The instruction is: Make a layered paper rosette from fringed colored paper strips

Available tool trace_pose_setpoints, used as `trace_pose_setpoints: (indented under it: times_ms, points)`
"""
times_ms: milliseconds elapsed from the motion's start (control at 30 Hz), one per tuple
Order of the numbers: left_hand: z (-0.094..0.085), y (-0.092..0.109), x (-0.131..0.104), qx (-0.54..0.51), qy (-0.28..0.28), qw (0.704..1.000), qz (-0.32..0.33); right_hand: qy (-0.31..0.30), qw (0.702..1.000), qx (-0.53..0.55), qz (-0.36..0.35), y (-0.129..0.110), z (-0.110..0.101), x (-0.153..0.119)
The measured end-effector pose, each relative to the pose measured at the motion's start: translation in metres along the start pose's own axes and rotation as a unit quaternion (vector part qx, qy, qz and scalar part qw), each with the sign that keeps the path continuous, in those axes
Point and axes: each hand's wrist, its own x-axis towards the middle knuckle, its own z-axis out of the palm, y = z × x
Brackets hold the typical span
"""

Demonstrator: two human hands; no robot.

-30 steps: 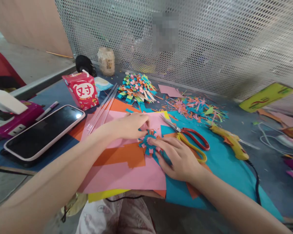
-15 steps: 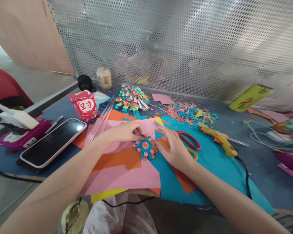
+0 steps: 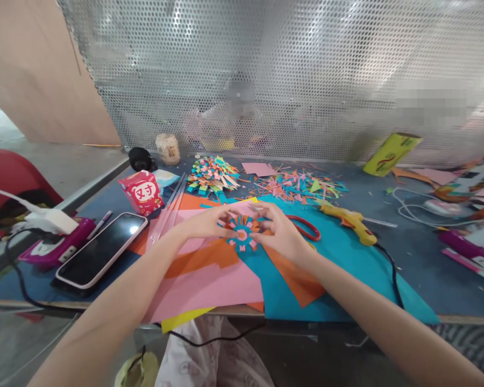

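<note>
A layered paper flower [image 3: 242, 242] with fringed blue, orange and pink petals is held between both hands, its round centre facing up. My left hand [image 3: 212, 223] pinches it from the left, fingertips on the petals. From the right, the thumb and fingers of my right hand [image 3: 280, 231] close on its petals. Scissors with a red handle loop [image 3: 308, 228] lie partly under my right hand, most of them hidden. Beneath the flower are pink [image 3: 221, 287], orange and blue [image 3: 339, 274] paper sheets.
Finished fringed flowers [image 3: 213, 176] are heaped behind. Paper scraps [image 3: 298, 185] lie to their right. A yellow glue gun [image 3: 350, 221] with a cord rests on the blue sheet. Clear glue sticks [image 3: 169, 212], a phone [image 3: 102, 250], a red packet [image 3: 142, 192] and a power strip [image 3: 58, 244] are left.
My right hand has moved in and now grips the flower's right side. The left fingers have shifted onto the petals, and the view has shifted slightly.
</note>
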Motion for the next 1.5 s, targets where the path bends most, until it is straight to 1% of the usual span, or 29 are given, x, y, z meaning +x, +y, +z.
trace_pose_setpoints:
  times_ms: [33,67,133,200,267,300,367,433,500,633,767,867,1233,1433,1500]
  points:
    - [0.0,0.0,0.001,-0.048,0.014,0.999,0.009,0.008,1.0,0.024,-0.004,-0.005,-0.002,0.004]
    - [-0.001,0.001,0.002,-0.094,0.04,0.995,0.019,0.02,0.999,0.038,-0.011,-0.01,-0.003,0.009]
    - [-0.003,0.001,0.005,-0.162,0.118,0.979,0.047,0.053,0.997,0.043,-0.027,-0.017,-0.005,0.022]
    - [-0.004,0.002,0.007,-0.207,0.208,0.953,0.076,0.069,0.996,0.047,-0.024,-0.018,-0.005,0.036]
    - [-0.006,0.001,0.01,-0.245,0.289,0.92,0.1,0.052,0.997,0.062,0.009,-0.013,0.0,0.047]
    - [-0.006,0.0,0.011,-0.266,0.317,0.904,0.106,0.038,0.997,0.067,0.029,-0.009,0.004,0.05]
    - [-0.006,-0.001,0.013,-0.307,0.34,0.883,0.107,0.021,0.996,0.071,0.05,-0.001,0.012,0.053]
    - [-0.004,0.0,0.014,-0.333,0.333,0.876,0.1,0.015,0.996,0.074,0.051,0.006,0.019,0.051]
    - [-0.001,0.001,0.014,-0.339,0.317,0.881,0.086,0.013,0.996,0.075,0.052,0.01,0.022,0.047]
    - [0.001,0.002,0.013,-0.338,0.299,0.89,0.068,0.025,0.996,0.07,0.056,0.013,0.017,0.045]
    - [0.003,0.001,0.013,-0.324,0.302,0.895,0.059,0.058,0.994,0.088,0.032,0.015,0.01,0.049]
    - [0.006,0.001,0.013,-0.316,0.288,0.902,0.058,0.061,0.992,0.105,0.02,0.014,0.009,0.05]
    - [0.014,0.001,0.013,-0.265,0.259,0.925,0.08,0.097,0.987,0.129,0.02,0.009,0.013,0.049]
    - [0.017,-0.003,0.014,-0.264,0.26,0.922,0.11,0.091,0.987,0.127,0.023,0.008,0.015,0.048]
    - [0.017,-0.002,0.015,-0.261,0.259,0.924,0.11,0.094,0.988,0.121,0.019,0.008,0.016,0.048]
